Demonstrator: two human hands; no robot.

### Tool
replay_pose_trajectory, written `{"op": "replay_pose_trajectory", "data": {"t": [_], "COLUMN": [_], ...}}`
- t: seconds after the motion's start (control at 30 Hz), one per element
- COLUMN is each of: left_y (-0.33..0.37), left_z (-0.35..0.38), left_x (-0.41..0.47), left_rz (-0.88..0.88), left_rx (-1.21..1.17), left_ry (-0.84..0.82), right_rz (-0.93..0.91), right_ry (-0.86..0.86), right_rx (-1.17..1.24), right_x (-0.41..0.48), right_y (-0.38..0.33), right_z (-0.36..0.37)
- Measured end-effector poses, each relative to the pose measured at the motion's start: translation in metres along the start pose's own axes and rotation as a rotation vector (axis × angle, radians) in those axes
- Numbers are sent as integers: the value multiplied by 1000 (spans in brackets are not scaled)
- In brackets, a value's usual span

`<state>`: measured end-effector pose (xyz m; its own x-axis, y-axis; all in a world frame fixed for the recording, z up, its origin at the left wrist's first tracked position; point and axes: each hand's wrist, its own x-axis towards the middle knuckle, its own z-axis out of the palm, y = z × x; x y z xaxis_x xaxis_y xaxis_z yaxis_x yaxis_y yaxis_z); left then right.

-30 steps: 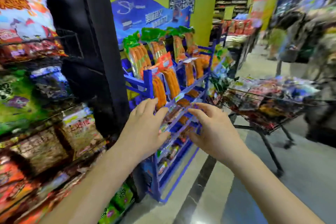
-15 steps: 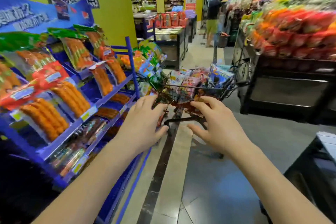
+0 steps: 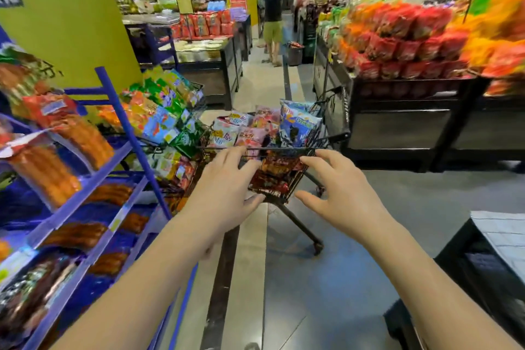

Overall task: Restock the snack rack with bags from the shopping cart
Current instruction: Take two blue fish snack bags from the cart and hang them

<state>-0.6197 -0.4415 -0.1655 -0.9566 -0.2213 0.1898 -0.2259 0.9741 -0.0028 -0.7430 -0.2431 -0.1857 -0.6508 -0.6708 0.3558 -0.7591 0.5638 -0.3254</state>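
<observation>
Both my arms stretch forward, bare forearms running up from the bottom edge, palms down. My left hand [image 3: 224,182] is open, its fingers [image 3: 238,156] spread and loosely bent, the tips lying over the near rim of the shopping cart [image 3: 284,148]; whether they touch the wire I cannot tell. My right hand [image 3: 341,187] is open too, its fingers [image 3: 315,163] splayed with the thumb swung out low, just beside the cart's near right corner, and it holds nothing. Between my two hands the cart's near wall shows only in part, since my left hand covers its left side. The cart's legs drop to the floor below, and I can make out only one wheel. The snack rack [image 3: 127,128] stands on my left, a blue frame with slanted shelves of orange sausage packs [image 3: 76,136], cut off by the left edge and smeared with blur. The bags [image 3: 298,125] sit in the cart straight ahead of me, heaped above the rim: white, pink and blue ones on top, crumpled and glossy, and dark red packets [image 3: 277,170] pressed against the near wire wall below. Their print is too blurred to read.
</observation>
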Motion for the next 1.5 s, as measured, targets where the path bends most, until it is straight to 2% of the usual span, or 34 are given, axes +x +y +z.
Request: {"op": "replay_pose_trajectory", "data": {"t": [0.37, 0.7, 1.13, 1.33, 1.5], "left_y": [-102, -122, -115, -121, -126], "left_z": [43, 105, 184, 213, 251], "left_x": [177, 300, 457, 494, 517], "left_rz": [135, 235, 190, 125, -52], "left_rx": [-74, -109, -54, -194, -502], "left_ry": [-39, -82, -245, -289, -443], "right_rz": [182, 284, 271, 275, 299], "right_ry": [-45, -78, -209, -223, -255], "right_rx": [-20, -42, 48, 82, 98], "right_x": [146, 240, 370, 396, 405], "right_y": [39, 99, 229, 260, 268], "right_z": [67, 105, 180, 201, 213]}}
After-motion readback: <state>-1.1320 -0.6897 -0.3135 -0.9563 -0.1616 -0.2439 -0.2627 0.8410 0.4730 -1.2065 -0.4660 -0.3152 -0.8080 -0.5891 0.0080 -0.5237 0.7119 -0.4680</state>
